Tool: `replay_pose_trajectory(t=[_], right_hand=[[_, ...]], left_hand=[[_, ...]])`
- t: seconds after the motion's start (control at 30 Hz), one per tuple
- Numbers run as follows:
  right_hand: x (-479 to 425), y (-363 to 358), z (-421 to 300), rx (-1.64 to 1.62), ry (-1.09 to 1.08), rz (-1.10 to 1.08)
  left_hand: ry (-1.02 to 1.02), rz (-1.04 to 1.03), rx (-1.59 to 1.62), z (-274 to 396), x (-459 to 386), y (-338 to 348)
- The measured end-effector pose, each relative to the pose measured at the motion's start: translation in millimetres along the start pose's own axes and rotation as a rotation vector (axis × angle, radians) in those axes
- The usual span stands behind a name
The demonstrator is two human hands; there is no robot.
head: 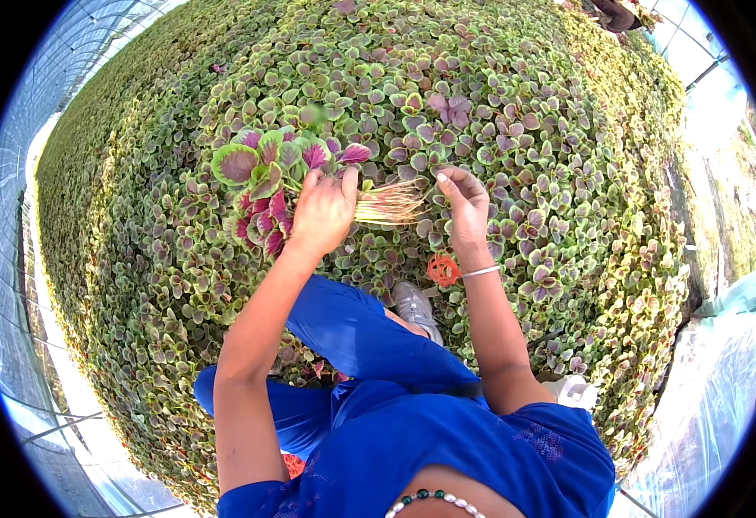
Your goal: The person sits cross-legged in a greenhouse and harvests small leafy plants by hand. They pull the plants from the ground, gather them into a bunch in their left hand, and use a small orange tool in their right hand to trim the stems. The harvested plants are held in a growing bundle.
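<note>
My left hand [326, 210] grips a bunch of red amaranth plants [388, 204] across the stems. Its green-edged purple and magenta leaves [265, 162] spread out to the left of the fist, while the pale, thin roots point right. Just past the root tips is my right hand [465, 201], thumb and fingers drawn together. Whether a thin strand sits between those fingertips cannot be made out. A silver bangle [481, 271] circles the right wrist, and an orange tangle of bands or string [443, 269] shows beside it.
Dense, low amaranth plants [546, 194] surround me. My grey shoe [417, 307] stands among them. Behind my right elbow is a white plastic object [573, 392]. Clear plastic sheeting [708, 369] lines the right side, and a dark, partly seen shape [617, 16] is at the far upper right.
</note>
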State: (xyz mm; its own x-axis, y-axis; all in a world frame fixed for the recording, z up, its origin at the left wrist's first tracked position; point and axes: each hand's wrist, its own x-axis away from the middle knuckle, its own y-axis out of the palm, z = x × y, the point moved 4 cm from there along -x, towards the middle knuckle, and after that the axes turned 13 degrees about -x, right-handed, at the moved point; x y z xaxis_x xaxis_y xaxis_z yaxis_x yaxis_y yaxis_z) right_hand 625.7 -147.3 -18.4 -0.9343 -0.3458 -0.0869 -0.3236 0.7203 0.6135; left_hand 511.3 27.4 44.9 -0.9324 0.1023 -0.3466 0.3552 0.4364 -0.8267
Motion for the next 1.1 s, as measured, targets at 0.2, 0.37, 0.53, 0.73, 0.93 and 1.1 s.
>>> replay_pose_trajectory(t=[0.2,0.37,0.53,0.73,0.93,1.1], right_hand=[[7,0,-7,0.890,-0.344,-0.488],[4,-120,-7,0.378,-0.130,0.328],[26,-46,-3,0.949,-0.335,-0.224],[29,-67,26,0.672,-0.199,0.114],[38,-58,24,0.447,0.023,-0.119],[63,-41,54,0.845,-0.125,-0.311]], left_hand=[[0.174,0.099,0.131,80,-29,33],[0.041,-0.026,0.279,95,-19,64],[0.071,-0.073,0.344,120,2,88],[0.043,-0.051,0.317,116,10,91],[-0.004,-0.135,0.356,97,22,102],[-0.461,-0.135,0.449,45,30,133]])
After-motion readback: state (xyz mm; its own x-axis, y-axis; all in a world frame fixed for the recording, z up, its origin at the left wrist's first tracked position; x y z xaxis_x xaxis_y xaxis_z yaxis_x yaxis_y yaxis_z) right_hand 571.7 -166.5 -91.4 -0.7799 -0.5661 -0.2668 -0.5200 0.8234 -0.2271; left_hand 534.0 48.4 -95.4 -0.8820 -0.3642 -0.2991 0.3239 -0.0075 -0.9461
